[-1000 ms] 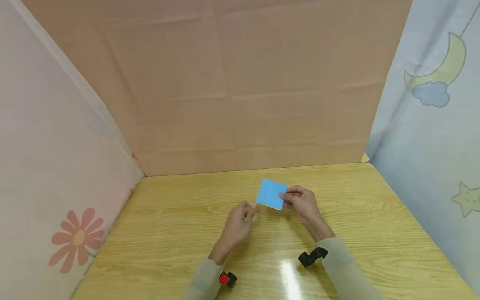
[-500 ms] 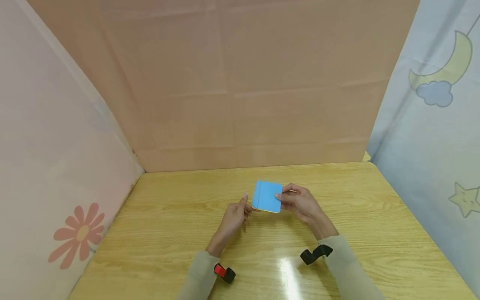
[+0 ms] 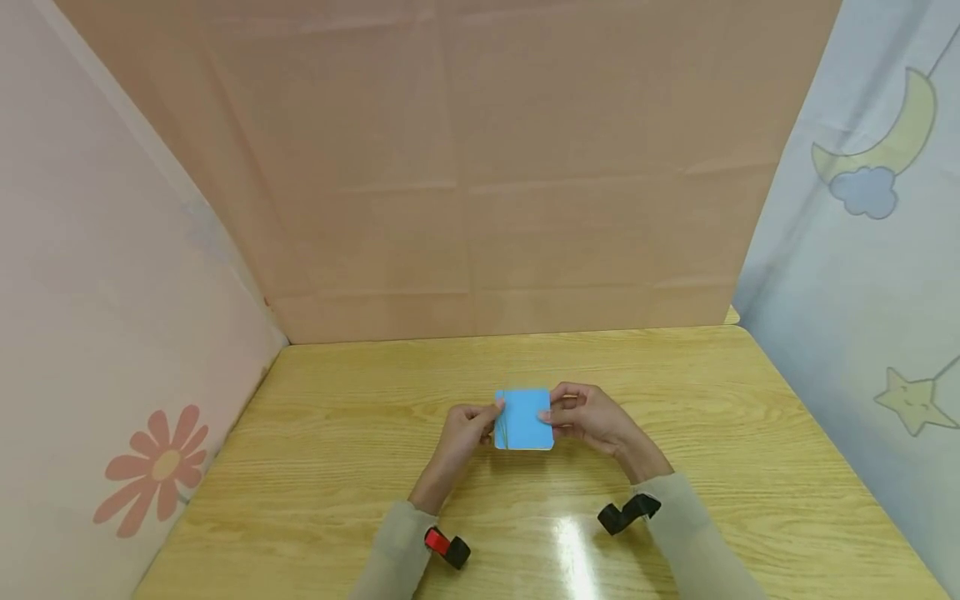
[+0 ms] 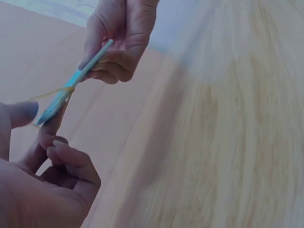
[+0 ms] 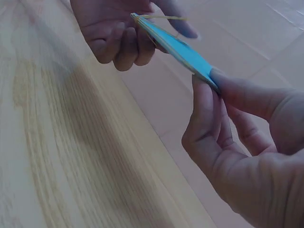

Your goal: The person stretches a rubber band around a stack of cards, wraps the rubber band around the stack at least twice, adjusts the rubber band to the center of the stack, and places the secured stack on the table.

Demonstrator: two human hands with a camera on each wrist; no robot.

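Observation:
A square blue paper pad (image 3: 528, 423) with rounded corners is held above the table between both hands. Layers show along its edge in the right wrist view. Around its left part runs a thin yellowish rubber band (image 4: 52, 93), stretched away from the face towards the left thumb. My left hand (image 3: 465, 429) is at the pad's left edge; its thumb hooks the band while the index finger lies behind the pad, the other fingers curled. My right hand (image 3: 592, 421) pinches the pad's right edge between thumb (image 5: 237, 92) and fingers.
Beneath the hands lies a wood-grain table (image 3: 360, 483). A brown cloth (image 3: 465, 167) hangs at its back edge. Printed cloths stand on the left (image 3: 112, 292) and right (image 3: 847, 292). Each sleeve carries a black strap.
The pad has moved left and towards me, turning squarer to the view. My left thumb has come onto its left edge, and the band's strands have spread apart there.

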